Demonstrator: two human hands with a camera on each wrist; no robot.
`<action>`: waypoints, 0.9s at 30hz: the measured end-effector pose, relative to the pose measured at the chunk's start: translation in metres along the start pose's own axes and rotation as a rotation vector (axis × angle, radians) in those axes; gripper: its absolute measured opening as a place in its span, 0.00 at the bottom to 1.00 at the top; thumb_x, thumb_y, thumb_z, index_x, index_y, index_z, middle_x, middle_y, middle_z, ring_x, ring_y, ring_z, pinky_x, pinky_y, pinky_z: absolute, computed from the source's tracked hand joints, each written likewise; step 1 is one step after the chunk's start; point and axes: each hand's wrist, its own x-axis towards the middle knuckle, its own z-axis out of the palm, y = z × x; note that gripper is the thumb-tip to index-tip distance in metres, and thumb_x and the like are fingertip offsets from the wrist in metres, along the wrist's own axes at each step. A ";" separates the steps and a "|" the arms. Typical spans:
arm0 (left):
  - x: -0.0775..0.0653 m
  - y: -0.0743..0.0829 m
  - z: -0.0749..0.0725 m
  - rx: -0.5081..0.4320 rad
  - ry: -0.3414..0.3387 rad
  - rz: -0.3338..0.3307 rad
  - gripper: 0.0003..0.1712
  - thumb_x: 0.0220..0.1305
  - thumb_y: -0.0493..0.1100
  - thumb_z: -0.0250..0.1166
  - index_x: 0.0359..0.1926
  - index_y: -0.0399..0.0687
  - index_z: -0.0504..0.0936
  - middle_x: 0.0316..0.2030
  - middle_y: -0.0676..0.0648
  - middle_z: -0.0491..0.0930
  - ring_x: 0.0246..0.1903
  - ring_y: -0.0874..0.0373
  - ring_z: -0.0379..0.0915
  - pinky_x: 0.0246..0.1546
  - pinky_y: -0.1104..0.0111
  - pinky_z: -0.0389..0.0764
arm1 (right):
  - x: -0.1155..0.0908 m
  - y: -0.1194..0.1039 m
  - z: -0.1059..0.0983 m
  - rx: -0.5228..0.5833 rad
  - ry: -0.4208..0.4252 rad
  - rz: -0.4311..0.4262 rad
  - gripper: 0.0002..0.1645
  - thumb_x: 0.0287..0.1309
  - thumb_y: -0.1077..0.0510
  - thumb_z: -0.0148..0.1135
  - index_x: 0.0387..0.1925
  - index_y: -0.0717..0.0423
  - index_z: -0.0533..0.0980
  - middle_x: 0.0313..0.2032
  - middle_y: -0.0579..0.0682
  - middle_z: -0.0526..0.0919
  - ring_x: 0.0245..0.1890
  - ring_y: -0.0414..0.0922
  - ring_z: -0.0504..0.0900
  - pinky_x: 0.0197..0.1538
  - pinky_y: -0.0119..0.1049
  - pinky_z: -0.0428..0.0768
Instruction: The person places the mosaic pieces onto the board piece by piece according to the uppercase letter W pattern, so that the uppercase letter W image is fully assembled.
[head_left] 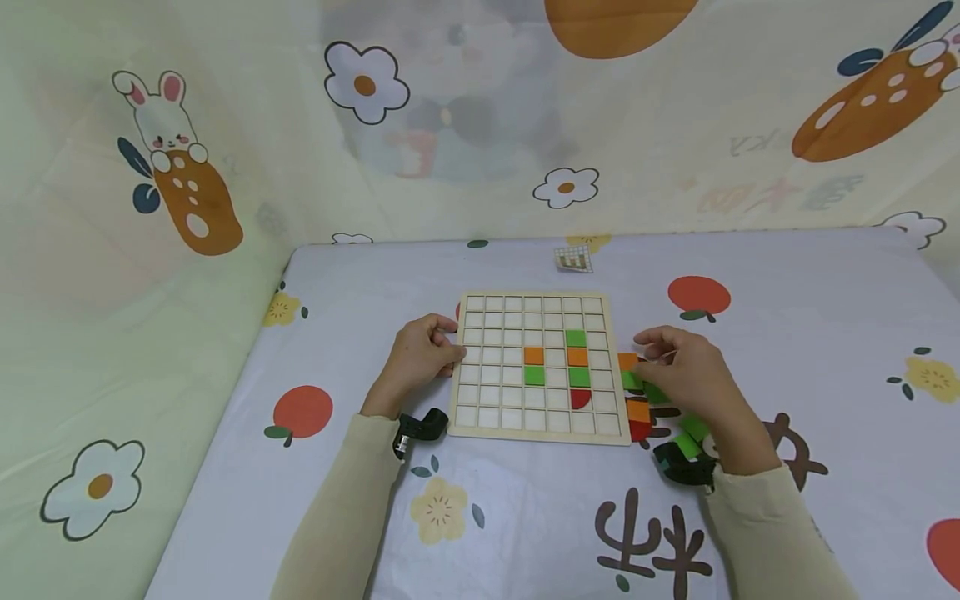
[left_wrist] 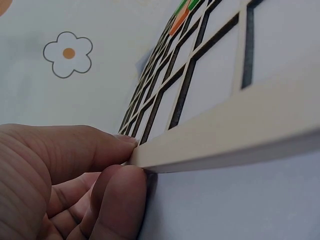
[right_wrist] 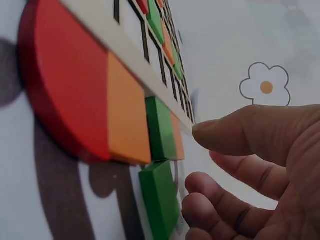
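A wooden grid board (head_left: 468,423) lies flat in front of me, with several orange and green squares and a red rounded piece (head_left: 581,399) in its cells. My left hand (head_left: 417,357) holds the board's left edge; the left wrist view shows thumb and finger pinching the wooden rim (left_wrist: 225,135). Off the board's right side, my right hand (head_left: 693,375) hovers above loose pieces, thumb and fingers apart with nothing between them. Beneath it are an orange square (head_left: 637,411), a red rounded piece (right_wrist: 70,85) and green pieces (right_wrist: 161,200), the nearer ones lined up against the rim.
More green pieces (head_left: 688,442) lie under the right wrist, partly covered by the black wrist camera (head_left: 682,467). A small patterned card or packet (head_left: 573,258) sits behind the board. Printed cloth covers the table (head_left: 517,517) and the walls around it.
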 end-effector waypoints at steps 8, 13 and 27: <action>-0.001 0.001 -0.001 -0.003 -0.001 -0.002 0.19 0.64 0.33 0.72 0.55 0.38 0.81 0.29 0.46 0.79 0.20 0.59 0.78 0.24 0.71 0.81 | 0.001 0.003 0.002 0.016 0.006 0.017 0.22 0.68 0.58 0.64 0.60 0.63 0.78 0.42 0.59 0.83 0.43 0.54 0.77 0.34 0.35 0.81; -0.001 0.001 -0.001 -0.015 -0.004 -0.005 0.20 0.63 0.32 0.72 0.55 0.37 0.80 0.29 0.46 0.79 0.22 0.59 0.78 0.25 0.71 0.83 | 0.002 0.004 0.001 0.066 -0.012 0.040 0.21 0.69 0.58 0.63 0.60 0.62 0.79 0.43 0.59 0.83 0.44 0.54 0.77 0.36 0.32 0.82; 0.000 0.000 0.000 -0.004 -0.002 0.005 0.19 0.65 0.33 0.72 0.56 0.38 0.80 0.30 0.45 0.79 0.20 0.59 0.78 0.23 0.72 0.81 | 0.003 0.007 -0.001 0.150 0.008 0.064 0.21 0.69 0.59 0.65 0.60 0.62 0.79 0.45 0.60 0.83 0.45 0.54 0.77 0.35 0.31 0.82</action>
